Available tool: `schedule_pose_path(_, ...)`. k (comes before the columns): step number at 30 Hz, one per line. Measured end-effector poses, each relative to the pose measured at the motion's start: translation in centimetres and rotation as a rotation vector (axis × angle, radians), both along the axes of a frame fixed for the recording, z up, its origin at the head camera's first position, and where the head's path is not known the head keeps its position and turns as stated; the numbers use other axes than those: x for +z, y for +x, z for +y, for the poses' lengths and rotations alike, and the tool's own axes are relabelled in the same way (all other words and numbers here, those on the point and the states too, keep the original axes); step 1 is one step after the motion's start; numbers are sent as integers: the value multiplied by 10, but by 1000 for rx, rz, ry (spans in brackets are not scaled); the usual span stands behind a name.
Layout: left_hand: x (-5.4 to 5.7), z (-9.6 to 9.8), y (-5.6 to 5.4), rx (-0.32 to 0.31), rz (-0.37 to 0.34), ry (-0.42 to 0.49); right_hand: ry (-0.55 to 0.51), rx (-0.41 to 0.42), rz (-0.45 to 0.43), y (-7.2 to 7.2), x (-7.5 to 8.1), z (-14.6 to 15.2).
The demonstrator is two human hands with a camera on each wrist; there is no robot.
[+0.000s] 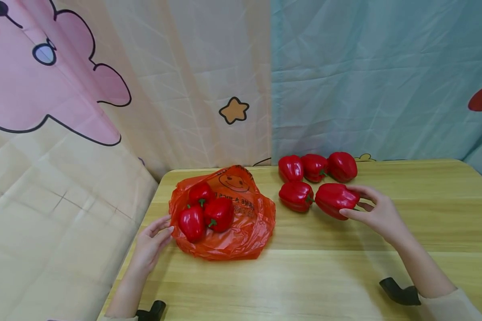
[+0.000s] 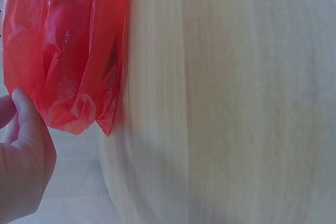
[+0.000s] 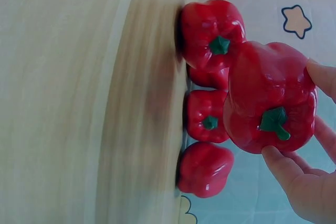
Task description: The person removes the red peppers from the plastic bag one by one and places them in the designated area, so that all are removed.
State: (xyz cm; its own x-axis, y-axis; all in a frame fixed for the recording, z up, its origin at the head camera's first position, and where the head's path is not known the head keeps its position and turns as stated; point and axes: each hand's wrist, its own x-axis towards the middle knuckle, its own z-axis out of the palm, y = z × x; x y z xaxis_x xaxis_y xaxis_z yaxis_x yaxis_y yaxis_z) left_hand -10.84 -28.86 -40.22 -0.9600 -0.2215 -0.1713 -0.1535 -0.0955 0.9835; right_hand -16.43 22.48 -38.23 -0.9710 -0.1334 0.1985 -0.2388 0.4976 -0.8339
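An orange-red plastic bag (image 1: pixel 245 232) lies with its mouth open on the table, three red bell peppers (image 1: pixel 220 214) inside it. My left hand (image 1: pixel 147 247) pinches the bag's left rim between thumb and fingers; the left wrist view shows the same grip on the thin film (image 2: pixel 63 66). On the other side, my right hand (image 1: pixel 379 218) grips a red bell pepper (image 1: pixel 332 199) by its right end. In the right wrist view this held pepper (image 3: pixel 270 85), with its green stem, is raised off the tabletop.
Several more bell peppers stand right of the bag: one front pepper (image 1: pixel 295 196) beside the held one, and three in a back row (image 1: pixel 314 167) near the table's (image 1: pixel 305 276) far edge. A printed curtain (image 1: pixel 209 67) hangs behind.
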Motion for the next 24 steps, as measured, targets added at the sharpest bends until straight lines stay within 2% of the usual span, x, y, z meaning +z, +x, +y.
schedule_pose_path(10,0,0,1,3,7,-3,16,-34,-11,-7,-13,6)
schedule_pose_path(24,0,0,0,6,-7,1,23,-44,-82,-21,-26,8)
